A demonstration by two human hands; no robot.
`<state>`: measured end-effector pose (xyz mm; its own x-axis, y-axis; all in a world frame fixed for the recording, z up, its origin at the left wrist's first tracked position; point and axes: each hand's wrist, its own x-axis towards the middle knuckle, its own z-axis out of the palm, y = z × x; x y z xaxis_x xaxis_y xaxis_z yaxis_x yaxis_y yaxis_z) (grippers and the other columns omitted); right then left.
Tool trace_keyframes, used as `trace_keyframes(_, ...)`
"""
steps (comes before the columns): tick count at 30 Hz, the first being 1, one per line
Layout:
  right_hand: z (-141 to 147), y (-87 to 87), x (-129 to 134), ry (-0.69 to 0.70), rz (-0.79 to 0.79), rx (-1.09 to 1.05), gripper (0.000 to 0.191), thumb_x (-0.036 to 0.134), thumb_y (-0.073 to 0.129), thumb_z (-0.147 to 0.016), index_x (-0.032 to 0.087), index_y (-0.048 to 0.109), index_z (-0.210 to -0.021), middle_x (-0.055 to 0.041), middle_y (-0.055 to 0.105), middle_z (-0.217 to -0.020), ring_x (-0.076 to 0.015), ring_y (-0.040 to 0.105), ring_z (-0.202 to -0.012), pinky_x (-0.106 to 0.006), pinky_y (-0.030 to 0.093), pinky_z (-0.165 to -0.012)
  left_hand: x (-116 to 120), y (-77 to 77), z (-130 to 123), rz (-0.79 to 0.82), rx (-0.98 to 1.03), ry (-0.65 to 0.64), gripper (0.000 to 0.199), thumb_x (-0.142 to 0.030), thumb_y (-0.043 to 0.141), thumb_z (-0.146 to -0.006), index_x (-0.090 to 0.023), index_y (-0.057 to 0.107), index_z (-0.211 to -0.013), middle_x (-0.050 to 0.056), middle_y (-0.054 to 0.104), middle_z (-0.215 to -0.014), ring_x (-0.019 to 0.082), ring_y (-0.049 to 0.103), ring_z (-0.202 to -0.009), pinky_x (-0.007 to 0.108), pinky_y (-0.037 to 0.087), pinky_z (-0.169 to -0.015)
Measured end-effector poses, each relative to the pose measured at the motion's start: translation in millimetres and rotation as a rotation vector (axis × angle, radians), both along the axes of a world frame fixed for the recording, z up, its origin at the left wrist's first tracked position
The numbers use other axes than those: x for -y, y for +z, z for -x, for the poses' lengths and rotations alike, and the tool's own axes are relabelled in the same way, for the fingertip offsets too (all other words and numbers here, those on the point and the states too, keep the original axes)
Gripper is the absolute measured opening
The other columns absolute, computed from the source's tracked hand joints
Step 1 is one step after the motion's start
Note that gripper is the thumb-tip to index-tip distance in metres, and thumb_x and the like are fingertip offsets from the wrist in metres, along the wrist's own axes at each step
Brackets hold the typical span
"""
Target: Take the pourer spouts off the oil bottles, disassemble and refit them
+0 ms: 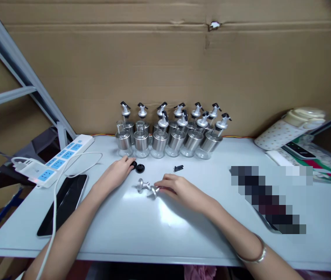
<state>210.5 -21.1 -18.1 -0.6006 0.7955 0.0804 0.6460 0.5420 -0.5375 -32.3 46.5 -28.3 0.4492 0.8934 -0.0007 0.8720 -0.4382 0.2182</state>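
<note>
My left hand [119,171] rests on the table with its fingertips closed on a small round black stopper [134,165], which they partly cover. A second black stopper [140,168] lies just right of it. My right hand [179,188] has its fingers curled, pinching a silver pourer top [153,191] low over the tabletop. Another silver pourer top [140,185] lies to its left, almost touching. Beyond the right hand is a small black lever piece [178,168]. Two glass bottles with metal sleeves [141,140] at the front left have bare necks.
Several oil bottles [177,140] with silver pourers and black levers stand in two rows against the cardboard [165,70]. A power strip [62,159], white cable [55,210] and dark phone [63,204] lie left. At right are a spotted flask [284,128] and a blurred-out object [267,202].
</note>
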Motion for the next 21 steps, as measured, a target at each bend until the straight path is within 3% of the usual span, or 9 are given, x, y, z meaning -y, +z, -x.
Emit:
trace_keyframes(3, 9.5, -1.1, 3.9, -0.032, 0.057, -0.040, 0.025, 0.018, 0.053, -0.091, 0.018, 0.061, -0.114, -0.0079, 0.068, -0.094, -0.0184, 0.063, -0.080, -0.029, 0.048, -0.071, 4.5, 6.2, -1.1, -0.023, -0.005, 0.011, 0.037, -0.026, 0.036, -0.096, -0.015, 0.048, -0.128, 0.015, 0.060, -0.119, 0.027, 0.064, -0.099, 0.039, 0.046, -0.088)
trace_keyframes(6, 14.6, -2.3, 6.5, -0.078, 0.117, -0.054, 0.024, 0.020, 0.054, -0.090, 0.017, 0.054, -0.114, -0.0048, 0.068, -0.083, -0.0162, 0.061, -0.069, -0.026, 0.045, -0.062, 9.7, 16.3, -3.2, -0.062, 0.009, 0.034, 0.030, -0.029, 0.038, -0.095, -0.017, 0.051, -0.119, 0.012, 0.063, -0.114, 0.025, 0.064, -0.093, 0.034, 0.047, -0.081)
trace_keyframes(9, 13.1, -2.7, 5.5, -0.094, 0.146, -0.107, 0.015, 0.022, 0.055, -0.089, 0.018, 0.053, -0.103, -0.0017, 0.065, -0.075, -0.0140, 0.057, -0.062, -0.025, 0.042, -0.057, 14.1, 23.7, -5.7, -0.168, 0.106, 0.081, 0.016, -0.030, 0.041, -0.093, -0.019, 0.053, -0.090, 0.003, 0.063, -0.079, 0.017, 0.059, -0.064, 0.025, 0.040, -0.059)
trace_keyframes(11, 9.2, -0.8, 0.8, -0.120, 0.112, -0.199, 0.010, 0.024, 0.055, -0.088, 0.018, 0.053, -0.095, -0.0018, 0.063, -0.075, -0.0136, 0.056, -0.063, -0.024, 0.042, -0.057, 15.3, 24.1, -6.2, -0.321, 0.261, 0.057, 0.022, -0.027, 0.043, -0.091, -0.020, 0.045, -0.071, -0.004, 0.048, -0.057, 0.012, 0.043, -0.048, 0.022, 0.029, -0.051)
trace_keyframes(14, 3.3, 7.5, -14.8, -0.283, -0.120, -0.392, 0.010, 0.026, 0.047, -0.091, 0.019, 0.053, -0.093, -0.0052, 0.063, -0.084, -0.0163, 0.059, -0.075, -0.027, 0.047, -0.063, 14.3, 18.9, -5.6, -0.499, 0.446, -0.031, 0.037, -0.024, 0.040, -0.091, -0.021, 0.026, -0.057, -0.008, 0.025, -0.049, 0.008, 0.022, -0.043, 0.022, 0.021, -0.047)
trace_keyframes(18, 5.7, 22.3, -49.4, -0.522, -0.523, -0.626, 0.019, 0.026, 0.039, -0.093, 0.020, 0.053, -0.104, -0.0110, 0.063, -0.104, -0.0210, 0.060, -0.097, -0.037, 0.049, -0.084, 13.1, 12.0, -6.9, -0.579, 0.526, -0.092, 0.045, -0.027, 0.040, -0.092, -0.020, 0.016, -0.055, -0.007, 0.016, -0.050, 0.008, 0.015, -0.044, 0.023, 0.019, -0.044)
trace_keyframes(21, 17.4, 25.5, -78.5, -0.565, -0.552, -0.727, 0.028, 0.029, 0.044, -0.090, 0.018, 0.051, -0.114, -0.0150, 0.059, -0.119, -0.0232, 0.057, -0.110, -0.041, 0.048, -0.093, 15.8, 10.3, -10.6, -0.619, 0.562, -0.132, 0.050, -0.029, 0.045, -0.092, -0.020, 0.017, -0.052, -0.008, 0.015, -0.048, 0.007, 0.015, -0.043, 0.023, 0.018, -0.043)
